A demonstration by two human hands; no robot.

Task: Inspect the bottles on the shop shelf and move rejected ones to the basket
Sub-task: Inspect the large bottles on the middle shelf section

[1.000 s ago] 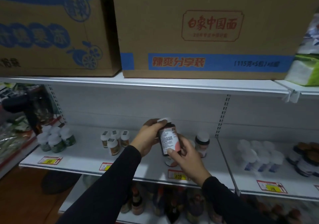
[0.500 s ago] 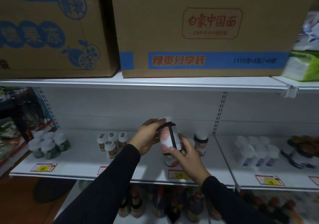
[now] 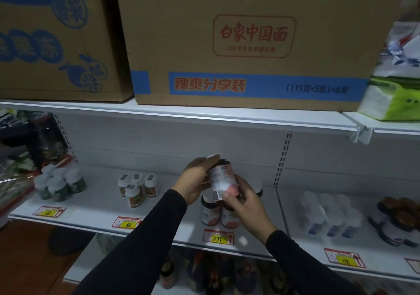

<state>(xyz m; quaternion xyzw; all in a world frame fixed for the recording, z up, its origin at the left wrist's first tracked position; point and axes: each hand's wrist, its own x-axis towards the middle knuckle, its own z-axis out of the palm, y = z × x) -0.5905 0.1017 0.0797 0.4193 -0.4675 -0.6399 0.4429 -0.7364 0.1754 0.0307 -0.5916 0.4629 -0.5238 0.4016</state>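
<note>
Dim shop aisle, white metal shelf [image 3: 95,206] in front of us with two big brown cardboard boxes [image 3: 245,44] up top. We've got the dark pill bottle with the pink-and-white label [image 3: 221,181] held up above the shelf: left hand [image 3: 197,181] wraps the white cap end, right hand [image 3: 244,201] pinches the bottom. Since a second ago it's been turned, so the barcode edge now faces us. Two matching bottles [image 3: 217,213] now show right underneath, above the 299 price tag [image 3: 218,237].
</note>
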